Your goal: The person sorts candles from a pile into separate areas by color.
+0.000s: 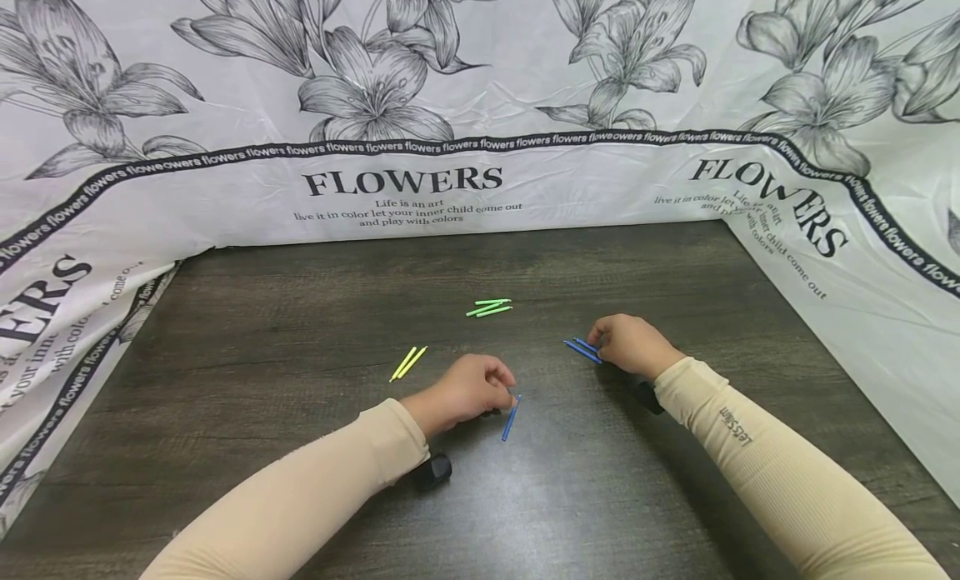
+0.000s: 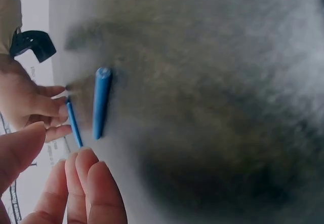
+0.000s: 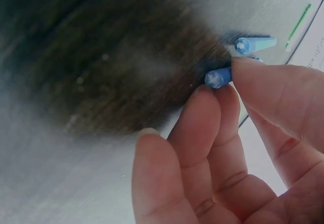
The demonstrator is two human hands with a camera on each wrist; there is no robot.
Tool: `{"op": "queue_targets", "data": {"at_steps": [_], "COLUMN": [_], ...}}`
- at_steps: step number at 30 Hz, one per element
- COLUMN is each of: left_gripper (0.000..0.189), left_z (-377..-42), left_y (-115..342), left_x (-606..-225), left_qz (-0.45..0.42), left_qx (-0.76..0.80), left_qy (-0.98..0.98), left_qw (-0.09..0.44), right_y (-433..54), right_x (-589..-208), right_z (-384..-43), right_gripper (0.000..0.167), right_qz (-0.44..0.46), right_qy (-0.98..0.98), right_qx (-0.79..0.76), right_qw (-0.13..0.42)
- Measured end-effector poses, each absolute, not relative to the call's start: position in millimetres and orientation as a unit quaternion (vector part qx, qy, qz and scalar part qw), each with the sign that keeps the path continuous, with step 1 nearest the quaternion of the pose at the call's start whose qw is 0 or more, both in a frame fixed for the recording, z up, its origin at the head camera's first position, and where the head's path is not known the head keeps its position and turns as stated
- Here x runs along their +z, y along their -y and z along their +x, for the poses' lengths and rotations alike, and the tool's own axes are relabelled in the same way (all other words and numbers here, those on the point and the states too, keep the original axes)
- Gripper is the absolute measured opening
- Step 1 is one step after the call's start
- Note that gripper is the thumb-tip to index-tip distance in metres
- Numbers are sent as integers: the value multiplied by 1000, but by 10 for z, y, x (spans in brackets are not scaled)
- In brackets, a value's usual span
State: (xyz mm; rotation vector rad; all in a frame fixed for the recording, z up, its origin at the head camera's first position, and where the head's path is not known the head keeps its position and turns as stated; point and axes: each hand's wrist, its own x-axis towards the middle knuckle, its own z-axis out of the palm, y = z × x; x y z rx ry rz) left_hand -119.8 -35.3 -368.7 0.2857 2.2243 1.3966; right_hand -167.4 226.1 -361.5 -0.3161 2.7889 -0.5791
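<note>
My right hand [image 1: 630, 342] pinches a thin blue stick [image 3: 218, 78] between thumb and fingertips, low over the dark tabletop. Right alongside lies another blue stick [image 3: 254, 44], nearly parallel to it. Nothing is held by my left hand [image 1: 471, 388]; its thumb and loosely bent fingers are apart. A third blue stick [image 1: 511, 418] lies by the left fingertips, pointing toward my body; it shows large in the left wrist view. The sticks are slim and straight, about finger length.
Two yellow sticks [image 1: 408, 363] lie left of my left hand. Several green sticks [image 1: 491, 307] form a small group farther back, between the hands. White flower-printed cloth [image 1: 397, 188] borders the dark wooden table [image 1: 300, 305] at the back and both sides.
</note>
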Motion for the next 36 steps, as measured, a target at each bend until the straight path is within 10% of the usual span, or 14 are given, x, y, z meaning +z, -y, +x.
{"op": "queue_targets", "data": {"at_steps": [36], "left_gripper": [17], "left_z": [-1027], "left_y": [209], "left_x": [-3743], "left_qz": [131], "left_qx": [378], "left_qy": [-898], "left_qw": [183], "right_y": [-2255], "right_x": [-3595], "right_z": [-1672], "right_gripper": [22], "right_qz": [-103], "right_qy": [-962], "right_qx": [-209], "right_qw": [143]}}
